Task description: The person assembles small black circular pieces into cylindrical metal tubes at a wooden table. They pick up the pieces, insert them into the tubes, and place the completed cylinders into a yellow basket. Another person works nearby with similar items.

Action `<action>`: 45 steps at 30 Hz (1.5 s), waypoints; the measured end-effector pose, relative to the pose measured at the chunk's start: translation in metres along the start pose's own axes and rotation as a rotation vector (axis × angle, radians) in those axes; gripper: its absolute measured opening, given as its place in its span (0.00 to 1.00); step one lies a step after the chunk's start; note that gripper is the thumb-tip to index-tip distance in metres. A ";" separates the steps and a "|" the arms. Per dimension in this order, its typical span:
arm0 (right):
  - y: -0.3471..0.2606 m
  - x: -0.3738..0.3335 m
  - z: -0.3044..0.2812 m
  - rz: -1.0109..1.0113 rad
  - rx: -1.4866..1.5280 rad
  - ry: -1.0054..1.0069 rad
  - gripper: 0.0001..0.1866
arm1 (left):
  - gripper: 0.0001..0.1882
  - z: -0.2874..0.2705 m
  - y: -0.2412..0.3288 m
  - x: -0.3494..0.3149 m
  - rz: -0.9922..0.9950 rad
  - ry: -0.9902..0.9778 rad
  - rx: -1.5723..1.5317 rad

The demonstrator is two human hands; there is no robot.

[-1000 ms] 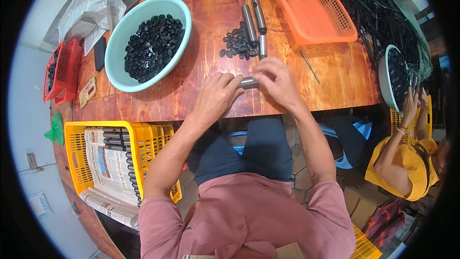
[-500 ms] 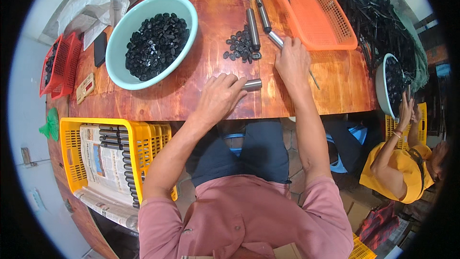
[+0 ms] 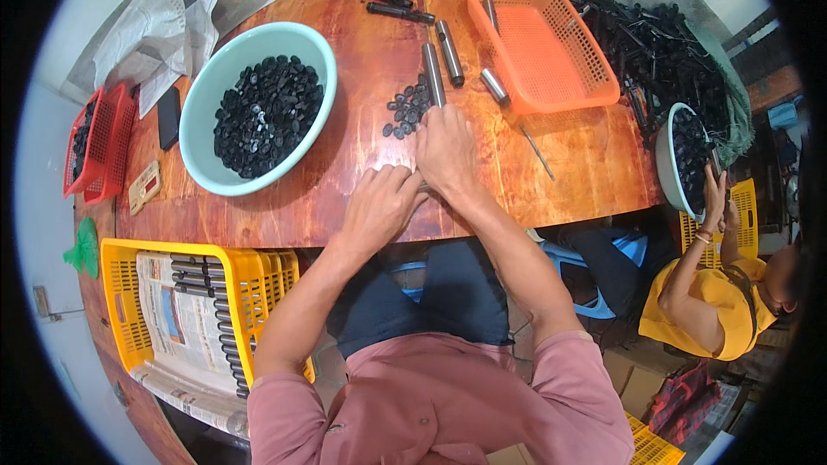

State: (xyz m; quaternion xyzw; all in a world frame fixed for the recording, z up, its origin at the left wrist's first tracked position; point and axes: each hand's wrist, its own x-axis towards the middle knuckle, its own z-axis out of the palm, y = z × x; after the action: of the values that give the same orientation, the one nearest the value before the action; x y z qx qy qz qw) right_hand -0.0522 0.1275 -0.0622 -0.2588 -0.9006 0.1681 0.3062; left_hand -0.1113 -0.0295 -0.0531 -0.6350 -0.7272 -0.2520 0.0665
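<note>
My left hand (image 3: 383, 207) is closed near the table's front edge, around a short metal tube (image 3: 423, 188); only a sliver of it shows beside my right wrist. My right hand (image 3: 446, 148) reaches across in front of it, fingers bent down at the edge of a small pile of black oval pieces (image 3: 405, 109). Its fingertips are hidden. A grey metal tube (image 3: 432, 73) lies with its lower end behind these fingers. Another tube (image 3: 449, 53) lies to its right, and a shorter one (image 3: 494, 86) rests by the orange basket (image 3: 564, 105).
A pale green basin (image 3: 196, 142) of black pieces stands left. A thin rod (image 3: 538, 153) lies right. Dark tubes (image 3: 401, 13) lie at the back. A yellow crate (image 3: 228, 293) with tubes and newspaper stands lower left. A person in yellow (image 3: 706, 310) works at the right beside another basin (image 3: 668, 151).
My right hand has left the short tube by the orange basket and moved left to the pile of oval pieces. The view has shifted slightly; my left hand stays near the table's front edge.
</note>
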 end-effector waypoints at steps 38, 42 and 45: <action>0.024 -0.044 -0.015 0.112 0.259 0.014 0.13 | 0.18 -0.080 0.054 -0.087 -0.900 0.170 -1.021; 0.028 -0.040 -0.013 0.054 0.244 -0.074 0.15 | 0.16 -0.136 0.071 -0.131 -1.118 0.434 -1.259; 0.030 -0.039 -0.008 0.092 0.301 -0.079 0.15 | 0.19 -0.188 0.064 -0.170 -1.329 0.564 -1.014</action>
State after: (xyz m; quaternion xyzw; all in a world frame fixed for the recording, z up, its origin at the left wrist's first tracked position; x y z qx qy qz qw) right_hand -0.0100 0.1303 -0.0880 -0.2440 -0.8637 0.3252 0.2979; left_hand -0.0608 -0.2612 0.0571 0.0519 -0.7032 -0.6782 -0.2068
